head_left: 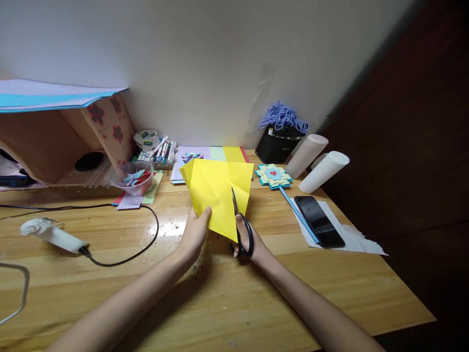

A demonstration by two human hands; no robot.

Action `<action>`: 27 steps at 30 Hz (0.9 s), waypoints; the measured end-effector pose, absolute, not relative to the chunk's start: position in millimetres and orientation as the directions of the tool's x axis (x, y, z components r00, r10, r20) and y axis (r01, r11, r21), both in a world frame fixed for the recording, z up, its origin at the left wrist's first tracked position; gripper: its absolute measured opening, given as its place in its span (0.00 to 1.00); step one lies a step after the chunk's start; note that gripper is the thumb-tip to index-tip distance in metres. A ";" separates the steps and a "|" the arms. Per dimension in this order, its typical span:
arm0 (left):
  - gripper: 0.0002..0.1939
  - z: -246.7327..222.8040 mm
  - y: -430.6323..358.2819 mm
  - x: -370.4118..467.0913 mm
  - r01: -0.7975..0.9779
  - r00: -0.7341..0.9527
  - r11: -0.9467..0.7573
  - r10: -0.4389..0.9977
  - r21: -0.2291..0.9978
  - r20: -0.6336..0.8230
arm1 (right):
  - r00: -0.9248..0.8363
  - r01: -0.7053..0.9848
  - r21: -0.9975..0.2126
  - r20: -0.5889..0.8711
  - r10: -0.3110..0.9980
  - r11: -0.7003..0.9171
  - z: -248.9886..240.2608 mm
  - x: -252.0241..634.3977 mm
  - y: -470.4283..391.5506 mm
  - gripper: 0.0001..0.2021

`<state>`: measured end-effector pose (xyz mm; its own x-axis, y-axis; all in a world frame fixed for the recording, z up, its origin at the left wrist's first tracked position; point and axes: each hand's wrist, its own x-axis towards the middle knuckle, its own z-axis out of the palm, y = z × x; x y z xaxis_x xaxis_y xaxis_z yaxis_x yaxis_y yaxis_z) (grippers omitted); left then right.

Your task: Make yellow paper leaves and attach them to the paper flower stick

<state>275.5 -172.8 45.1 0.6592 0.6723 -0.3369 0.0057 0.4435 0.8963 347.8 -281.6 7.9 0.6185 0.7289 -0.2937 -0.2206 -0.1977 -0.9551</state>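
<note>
A creased sheet of yellow paper (214,188) is held up above the wooden table (234,298), near the middle of the view. My left hand (197,230) grips its lower left edge, thumb in front and the other fingers hidden behind. My right hand (246,239) is closed on the handles of black-handled scissors (245,235), at the sheet's lower right. One blade lies in front of the paper, pointing up and away; the other is hidden behind it. A slit or fold runs beside the visible blade.
A glue gun (54,235) with a black cord lies left, before a cardboard box (110,129). Paper scraps fill a clear bowl (137,180) near markers (163,150). At right are a paper flower (273,175), phone (318,221), white rolls (324,171) and a black yarn holder (276,145).
</note>
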 end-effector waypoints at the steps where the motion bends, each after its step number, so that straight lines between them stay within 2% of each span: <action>1: 0.10 44.6 -172.8 275.7 0.007 0.657 0.444 0.673 0.896 -0.339 | 0.617 -0.225 -0.955 -0.295 0.729 -0.196 8.3 347.9 -281.9 0.37; 10: 0.13 42.8 -173.1 275.0 0.029 0.652 0.451 0.668 0.892 -0.359 | 0.603 -0.246 -0.940 -0.338 0.722 -0.235 5.1 351.0 -281.7 0.37; 19: 0.15 42.7 -174.8 274.3 0.024 0.666 0.471 0.650 0.882 -0.366 | 0.631 -0.179 -0.959 -0.283 0.722 -0.219 -2.3 353.9 -285.1 0.34; 27: 0.13 45.3 -178.7 272.4 0.056 0.663 0.468 0.643 0.882 -0.384 | 0.647 -0.159 -0.964 -0.266 0.714 -0.215 2.6 353.4 -285.7 0.36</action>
<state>272.4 -178.7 45.3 0.6628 0.6430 -0.3837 0.0564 0.4681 0.8819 353.4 -285.7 2.6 0.6473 0.7144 -0.2659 -0.1590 -0.2146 -0.9637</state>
